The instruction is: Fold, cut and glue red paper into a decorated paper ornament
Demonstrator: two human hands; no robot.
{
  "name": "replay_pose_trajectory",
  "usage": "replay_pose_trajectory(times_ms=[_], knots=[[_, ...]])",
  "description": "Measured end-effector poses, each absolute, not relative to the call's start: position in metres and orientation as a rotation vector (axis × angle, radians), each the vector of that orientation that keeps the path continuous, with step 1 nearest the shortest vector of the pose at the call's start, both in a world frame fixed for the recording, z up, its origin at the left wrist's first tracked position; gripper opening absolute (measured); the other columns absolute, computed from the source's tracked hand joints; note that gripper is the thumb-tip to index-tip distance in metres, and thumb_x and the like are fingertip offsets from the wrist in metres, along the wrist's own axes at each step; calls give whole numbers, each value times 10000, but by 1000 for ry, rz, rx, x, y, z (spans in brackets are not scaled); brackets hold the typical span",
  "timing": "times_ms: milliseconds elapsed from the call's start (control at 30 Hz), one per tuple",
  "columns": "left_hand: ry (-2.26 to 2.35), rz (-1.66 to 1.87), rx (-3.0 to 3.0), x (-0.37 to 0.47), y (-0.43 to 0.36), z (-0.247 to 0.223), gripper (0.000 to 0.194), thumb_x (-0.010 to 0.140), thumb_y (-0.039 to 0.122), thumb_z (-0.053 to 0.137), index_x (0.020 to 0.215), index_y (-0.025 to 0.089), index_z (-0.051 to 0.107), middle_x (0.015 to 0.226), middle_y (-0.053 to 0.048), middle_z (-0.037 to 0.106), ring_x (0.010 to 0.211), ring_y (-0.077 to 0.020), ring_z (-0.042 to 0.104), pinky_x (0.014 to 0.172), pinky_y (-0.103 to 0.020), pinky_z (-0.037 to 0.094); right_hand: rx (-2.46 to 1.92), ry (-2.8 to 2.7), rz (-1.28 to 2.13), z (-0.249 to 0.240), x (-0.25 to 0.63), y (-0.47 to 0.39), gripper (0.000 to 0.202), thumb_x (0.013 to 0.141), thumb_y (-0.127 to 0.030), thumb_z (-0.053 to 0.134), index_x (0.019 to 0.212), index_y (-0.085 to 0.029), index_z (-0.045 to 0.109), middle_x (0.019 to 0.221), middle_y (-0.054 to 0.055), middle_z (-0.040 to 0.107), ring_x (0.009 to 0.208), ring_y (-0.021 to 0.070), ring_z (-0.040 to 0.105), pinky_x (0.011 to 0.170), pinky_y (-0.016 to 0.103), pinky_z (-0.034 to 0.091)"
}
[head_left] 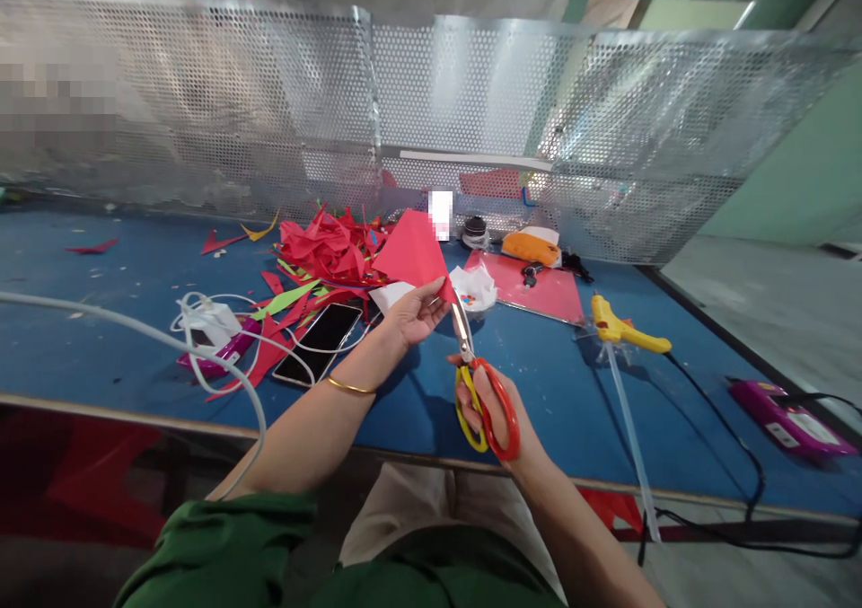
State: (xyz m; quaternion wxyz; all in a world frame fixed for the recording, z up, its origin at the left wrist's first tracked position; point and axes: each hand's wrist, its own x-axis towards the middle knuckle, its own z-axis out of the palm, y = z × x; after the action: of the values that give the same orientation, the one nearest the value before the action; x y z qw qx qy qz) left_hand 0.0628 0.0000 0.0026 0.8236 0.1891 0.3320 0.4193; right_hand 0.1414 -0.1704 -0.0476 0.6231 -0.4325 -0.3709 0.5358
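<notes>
In the head view, my left hand [417,313] pinches a folded piece of red paper [414,249] by its near right edge, above the blue table. My right hand [502,397] grips scissors [463,331] with one red and one yellow handle loop. The blades point away from me and meet the paper's right corner, close to my left fingertips. How far the blades are apart cannot be made out. A heap of red paper scraps [327,247] lies behind and left of my left hand. Just beyond the blades stands a small white paper-lined dish [475,289] with tiny coloured bits in it.
A phone [320,343] and a white charger [212,323] with looping cable lie left. To the right are a red sheet [549,294], a yellow glue gun [623,328] with its stick and cord, and a purple box [795,419]. A perforated metal screen [323,96] closes the back.
</notes>
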Motion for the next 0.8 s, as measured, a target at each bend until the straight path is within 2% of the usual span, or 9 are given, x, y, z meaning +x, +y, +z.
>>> replay_pose_trajectory(times_ms=[133, 333, 533, 700, 800], knots=[[707, 858, 411, 65, -6, 4, 89, 873, 44, 660, 819, 116, 665, 634, -17, 693, 532, -91, 650, 552, -171, 534, -896, -879, 1237, -52, 146, -175, 579, 845, -696, 607, 1117, -186, 638, 716, -23, 557, 453, 38, 392, 441, 210, 291], [707, 805, 423, 69, -14, 2, 90, 915, 73, 633, 860, 120, 687, 671, -16, 715, 548, -68, 648, 558, -145, 522, -868, -887, 1200, -55, 149, -174, 555, 869, -692, 576, 1124, -203, 646, 718, -19, 557, 456, 48, 397, 444, 222, 292], [711, 776, 432, 71, -14, -4, 79, 874, 81, 693, 938, 125, 705, 685, -10, 713, 567, -79, 651, 588, -164, 541, -924, -889, 1197, -44, 148, -171, 613, 828, -742, 584, 1096, -193, 629, 671, -36, 535, 434, 47, 392, 437, 213, 308], [702, 757, 450, 72, -15, -6, 38, 896, 86, 670, 892, 103, 703, 733, -36, 724, 620, -87, 669, 647, -172, 545, -956, -879, 1207, -38, 146, -169, 670, 784, -781, 597, 1082, -181, 622, 622, -64, 486, 393, 37, 370, 397, 196, 281], [705, 748, 457, 72, -15, -7, 53, 907, 87, 656, 887, 104, 702, 726, -29, 718, 617, -80, 665, 631, -163, 539, -967, -860, 1216, -38, 146, -170, 686, 771, -789, 604, 1070, -171, 622, 599, -75, 472, 370, 28, 354, 372, 185, 257]])
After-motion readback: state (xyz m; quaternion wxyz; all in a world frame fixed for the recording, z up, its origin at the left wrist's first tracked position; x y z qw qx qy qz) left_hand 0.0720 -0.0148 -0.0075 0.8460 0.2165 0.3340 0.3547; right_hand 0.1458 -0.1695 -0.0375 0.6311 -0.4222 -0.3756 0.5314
